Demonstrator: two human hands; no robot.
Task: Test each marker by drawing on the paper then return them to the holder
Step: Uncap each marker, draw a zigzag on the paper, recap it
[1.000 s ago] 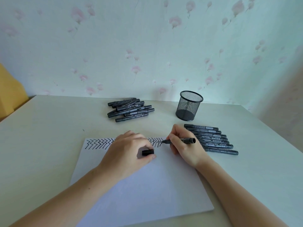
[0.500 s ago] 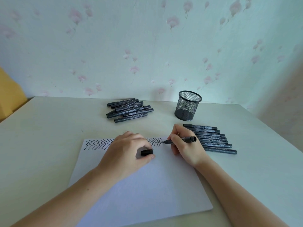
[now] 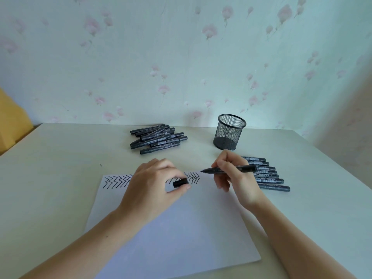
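While the left hand [image 3: 153, 190] pinched a black cap [image 3: 180, 182] over the paper [image 3: 181, 234], the right hand [image 3: 235, 178] gripped an uncapped marker [image 3: 229, 169], tip at the sheet's top edge beside zigzag marks [image 3: 116, 181]; the mesh holder [image 3: 229, 132] stood behind.

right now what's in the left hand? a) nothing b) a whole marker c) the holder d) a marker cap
d: the left hand pinches a short black cap over the paper, while the right hand holds the uncapped marker.
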